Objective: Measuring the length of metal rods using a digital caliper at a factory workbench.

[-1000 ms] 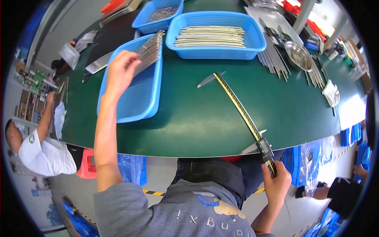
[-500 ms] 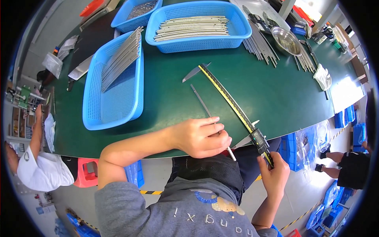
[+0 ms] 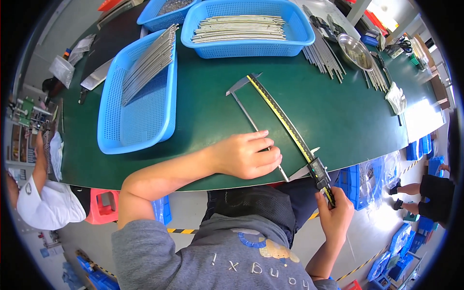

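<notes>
A thin metal rod [image 3: 245, 112] is pinched in my left hand [image 3: 253, 155], its far end at the fixed jaw of a long digital caliper and its near end close to the sliding jaw. My right hand [image 3: 335, 212] grips the near end of the caliper [image 3: 285, 122], just below its display. The caliper lies slantwise over the green table, with its black and yellow scale facing up. My left forearm rests across the table's near edge.
Blue baskets of metal rods stand at the left [image 3: 137, 123] and far middle [image 3: 246, 50]. Loose rods [image 3: 325, 57], a metal bowl [image 3: 355, 52] and a white cloth [image 3: 396, 98] lie at the right of the green table [image 3: 208, 111]. Another person [image 3: 50, 200] works at far left.
My left hand has moved the rod forward, bringing its far end up to the caliper's fixed jaw. My right hand keeps its grip on the caliper.
</notes>
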The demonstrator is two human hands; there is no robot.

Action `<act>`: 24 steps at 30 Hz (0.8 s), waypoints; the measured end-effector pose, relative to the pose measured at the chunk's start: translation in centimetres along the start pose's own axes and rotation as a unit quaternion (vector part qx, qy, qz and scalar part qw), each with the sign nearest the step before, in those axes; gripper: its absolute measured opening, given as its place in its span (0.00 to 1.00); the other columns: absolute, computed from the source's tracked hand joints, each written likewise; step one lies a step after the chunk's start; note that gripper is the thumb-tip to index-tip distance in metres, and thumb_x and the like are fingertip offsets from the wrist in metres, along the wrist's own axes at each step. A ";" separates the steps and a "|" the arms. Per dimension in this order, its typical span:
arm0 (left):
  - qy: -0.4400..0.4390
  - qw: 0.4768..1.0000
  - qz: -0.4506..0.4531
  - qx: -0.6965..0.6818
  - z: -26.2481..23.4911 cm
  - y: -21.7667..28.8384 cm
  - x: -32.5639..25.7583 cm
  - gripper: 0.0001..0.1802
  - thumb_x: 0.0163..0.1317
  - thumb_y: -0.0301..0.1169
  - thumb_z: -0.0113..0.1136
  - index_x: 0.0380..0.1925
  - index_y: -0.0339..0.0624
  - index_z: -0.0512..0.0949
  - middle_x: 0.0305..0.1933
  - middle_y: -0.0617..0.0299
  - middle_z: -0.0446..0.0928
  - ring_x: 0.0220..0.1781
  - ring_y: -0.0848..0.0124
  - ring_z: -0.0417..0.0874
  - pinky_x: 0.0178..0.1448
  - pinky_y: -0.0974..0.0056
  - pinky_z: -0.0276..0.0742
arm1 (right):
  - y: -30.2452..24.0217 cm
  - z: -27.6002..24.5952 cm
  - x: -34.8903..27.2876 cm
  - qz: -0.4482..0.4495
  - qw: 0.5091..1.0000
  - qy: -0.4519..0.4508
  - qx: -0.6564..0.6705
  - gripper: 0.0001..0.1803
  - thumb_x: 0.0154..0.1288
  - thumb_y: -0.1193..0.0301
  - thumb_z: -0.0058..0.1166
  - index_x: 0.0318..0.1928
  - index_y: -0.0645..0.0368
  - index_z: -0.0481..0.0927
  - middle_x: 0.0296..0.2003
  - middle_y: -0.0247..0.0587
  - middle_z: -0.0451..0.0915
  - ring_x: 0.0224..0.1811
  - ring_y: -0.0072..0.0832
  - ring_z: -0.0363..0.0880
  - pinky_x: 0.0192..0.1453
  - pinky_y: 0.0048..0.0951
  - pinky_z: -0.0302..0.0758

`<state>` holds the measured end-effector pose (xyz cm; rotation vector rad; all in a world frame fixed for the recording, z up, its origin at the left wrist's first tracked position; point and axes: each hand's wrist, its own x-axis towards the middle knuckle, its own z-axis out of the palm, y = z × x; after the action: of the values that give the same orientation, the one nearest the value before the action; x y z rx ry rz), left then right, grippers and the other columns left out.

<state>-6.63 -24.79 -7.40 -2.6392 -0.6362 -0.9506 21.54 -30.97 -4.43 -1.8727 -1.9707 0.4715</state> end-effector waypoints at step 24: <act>-0.091 0.992 -0.068 -0.056 -0.5 -0.6 1.0 0.13 0.45 0.24 0.60 0.34 0.43 0.82 0.33 0.62 0.77 0.42 0.64 0.82 0.45 0.61 0.83 | -0.9 0.1 -0.5 -0.028 0.999 0.042 -0.009 0.15 0.49 0.61 0.66 0.29 0.58 0.77 0.15 0.38 0.73 0.13 0.34 0.72 0.18 0.31 0.66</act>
<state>-6.54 -24.14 -6.32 -2.8349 -0.8375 -0.8089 20.72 -31.49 -4.15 -1.8130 -1.9728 0.3533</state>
